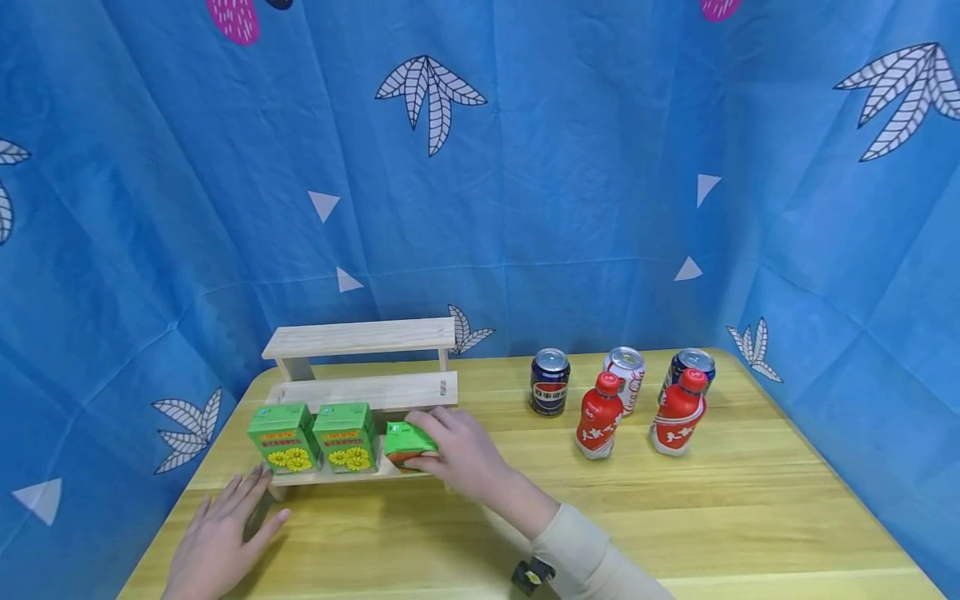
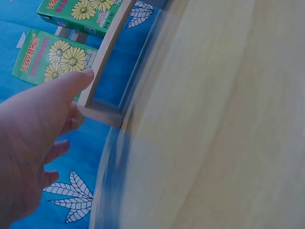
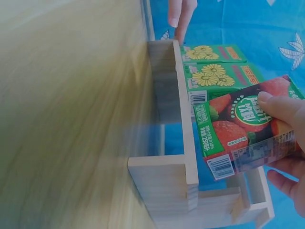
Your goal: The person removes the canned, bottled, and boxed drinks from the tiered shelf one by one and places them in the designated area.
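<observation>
A wooden tiered shelf (image 1: 360, 390) stands at the left of the table. Two green drink cartons with yellow flowers, a left one (image 1: 285, 437) and a right one (image 1: 347, 437), stand side by side on its lowest step. My right hand (image 1: 461, 454) grips a strawberry juice carton (image 3: 248, 125) between thumb and fingers, over the right end of that step; the carton is tilted in the right wrist view. Fairly straight fingers of my left hand (image 1: 225, 533) rest at the shelf's front left corner, its thumb spread away from them in the head view.
To the right stand two red bottles, one nearer the middle (image 1: 600, 417) and one farther right (image 1: 678, 414). Behind them are a dark blue can (image 1: 550, 383), a white can (image 1: 625, 375) and another blue can (image 1: 692, 363). A blue patterned curtain (image 1: 585, 183) surrounds the table.
</observation>
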The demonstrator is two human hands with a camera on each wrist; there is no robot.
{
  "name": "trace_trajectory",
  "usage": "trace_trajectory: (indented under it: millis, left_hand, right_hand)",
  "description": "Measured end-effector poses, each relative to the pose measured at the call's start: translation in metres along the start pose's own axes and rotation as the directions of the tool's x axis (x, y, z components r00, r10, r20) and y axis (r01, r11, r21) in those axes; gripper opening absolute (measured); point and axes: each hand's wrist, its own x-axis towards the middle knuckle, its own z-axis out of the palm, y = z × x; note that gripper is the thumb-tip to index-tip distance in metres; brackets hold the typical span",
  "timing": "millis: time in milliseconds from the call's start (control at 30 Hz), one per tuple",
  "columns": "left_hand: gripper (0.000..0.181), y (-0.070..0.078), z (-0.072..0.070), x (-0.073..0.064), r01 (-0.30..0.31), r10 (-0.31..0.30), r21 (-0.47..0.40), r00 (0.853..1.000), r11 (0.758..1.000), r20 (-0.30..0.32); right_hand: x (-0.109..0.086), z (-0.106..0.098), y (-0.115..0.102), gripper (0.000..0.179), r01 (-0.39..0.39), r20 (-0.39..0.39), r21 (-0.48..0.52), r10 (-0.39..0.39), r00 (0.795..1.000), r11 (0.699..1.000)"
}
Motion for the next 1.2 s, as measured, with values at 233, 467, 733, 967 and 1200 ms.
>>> trace_trajectory:
  millis: [233, 467, 733, 967, 1200]
  left_hand:
    - [0.084, 0.000, 0.000, -0.001, -0.002, 0.002, -0.003, 1.000, 1.000, -0.008]
    - [0.083, 0.000, 0.001, -0.002, -0.006, 0.006, -0.003, 1.000, 1.000, -0.014]
    - [0.083, -0.001, 0.002, -0.001, -0.003, 0.003, -0.005, 1.000, 1.000, -0.011]
    - [0.083, 0.000, 0.001, -0.002, -0.007, 0.007, -0.013, 1.000, 1.000, -0.013]
    - [0.081, -0.001, 0.001, -0.002, -0.019, 0.019, -0.017, 1.000, 1.000, -0.019]
  right_hand:
    - [-0.006, -0.012, 0.002, 0.056, 0.023, 0.004, -0.052, -0.023, 1.000, 0.998]
    - [-0.015, -0.024, 0.008, 0.055, 0.043, -0.029, -0.069, -0.045, 0.999, 0.997]
    - [-0.028, -0.038, 0.018, 0.057, 0.033, -0.029, -0.091, -0.036, 0.999, 0.995]
    - [-0.043, -0.050, 0.029, 0.057, 0.009, -0.011, -0.114, -0.010, 1.000, 0.993]
    - [-0.058, -0.062, 0.038, 0.055, -0.006, -0.019, -0.142, 0.004, 1.000, 0.990]
